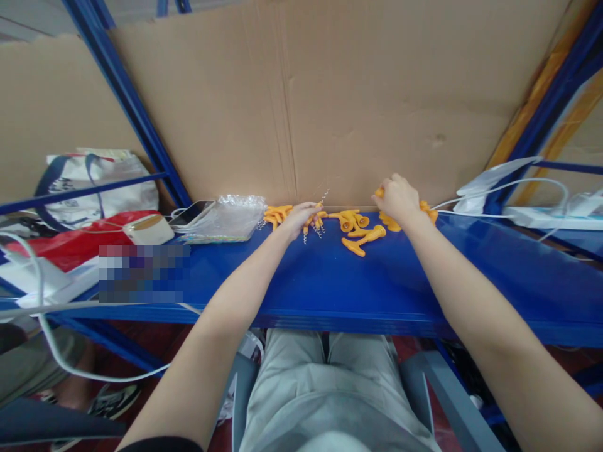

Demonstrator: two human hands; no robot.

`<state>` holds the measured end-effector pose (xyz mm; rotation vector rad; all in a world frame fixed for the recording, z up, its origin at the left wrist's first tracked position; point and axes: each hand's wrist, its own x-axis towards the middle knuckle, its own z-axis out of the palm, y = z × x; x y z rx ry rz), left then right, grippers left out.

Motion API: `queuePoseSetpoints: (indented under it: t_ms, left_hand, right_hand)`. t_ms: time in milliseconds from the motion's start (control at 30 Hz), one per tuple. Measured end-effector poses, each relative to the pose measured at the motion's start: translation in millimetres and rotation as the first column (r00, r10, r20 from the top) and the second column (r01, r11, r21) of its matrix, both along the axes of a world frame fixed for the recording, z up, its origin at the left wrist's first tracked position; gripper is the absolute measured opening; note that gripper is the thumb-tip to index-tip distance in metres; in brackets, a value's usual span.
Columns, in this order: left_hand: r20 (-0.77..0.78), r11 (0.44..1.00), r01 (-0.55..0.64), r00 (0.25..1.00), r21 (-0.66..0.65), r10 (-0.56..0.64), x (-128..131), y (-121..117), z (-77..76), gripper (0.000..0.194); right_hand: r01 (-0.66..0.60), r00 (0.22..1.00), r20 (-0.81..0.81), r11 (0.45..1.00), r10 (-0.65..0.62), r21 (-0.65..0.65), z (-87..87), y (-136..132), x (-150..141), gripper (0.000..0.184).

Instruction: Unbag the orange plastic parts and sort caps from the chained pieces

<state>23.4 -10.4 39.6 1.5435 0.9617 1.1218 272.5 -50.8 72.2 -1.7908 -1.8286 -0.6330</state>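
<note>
At the back of the blue shelf, my left hand (300,220) is closed on a corkscrew with a yellow-orange handle; a metal spiral (325,196) sticks up beside its fingertips. More yellow corkscrews (318,223) lie right by those fingers, spirals toward me. Another small pile of yellow corkscrews (277,215) is left of this hand. My right hand (398,198) is closed around a yellow plastic piece (379,193), mostly hidden by the fingers. Under and behind it lie several yellow plastic pieces (389,221). Between my hands are hollow-ended yellow pieces (348,221) and a T-shaped yellow piece (363,240).
A cardboard sheet (358,100) stands behind the blue shelf (330,282). Left are a clear plastic bag (230,220), a phone (194,213), a white power bank (149,230) and a red bag (103,229). White cables (513,183) run at the right. Another person's shoe (115,402) shows below left.
</note>
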Motion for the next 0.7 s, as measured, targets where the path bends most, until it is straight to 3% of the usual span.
queuePoseSetpoints:
  t_ms: [100,233,367,467,633,700]
  left_hand:
    - [0.003,0.991,-0.124,0.992,0.048,0.124,-1.7,2.5,-0.2,0.011]
    - [0.020,0.975,-0.182,0.983,0.126,0.181,-2.2,4.2,-1.7,0.008]
    - [0.015,0.963,-0.197,0.980,0.183,0.198,-1.4,9.4,-7.4,0.007]
    - [-0.018,0.939,-0.222,0.972,0.264,0.235,-2.8,15.6,-12.1,0.004]
    - [-0.132,0.818,-0.311,0.898,0.484,0.419,-9.1,24.9,-15.5,0.016]
    - [-0.155,0.804,-0.298,0.890,0.514,0.429,-10.3,25.9,-15.8,0.019]
  right_hand:
    - [0.195,0.977,-0.028,0.937,-0.211,-0.289,9.7,-8.6,-1.4,0.036]
    - [0.281,0.955,0.060,0.814,-0.292,-0.508,9.7,-9.9,2.6,0.045]
    - [0.321,0.944,0.124,0.769,-0.305,-0.553,2.2,-5.4,12.0,0.042]
    - [0.324,0.944,0.127,0.779,-0.305,-0.537,-1.1,-4.0,16.1,0.047]
    - [0.339,0.937,0.121,0.779,-0.327,-0.528,-4.0,-5.1,18.6,0.050]
    - [0.341,0.937,0.121,0.780,-0.328,-0.524,-5.1,-5.4,19.3,0.049]
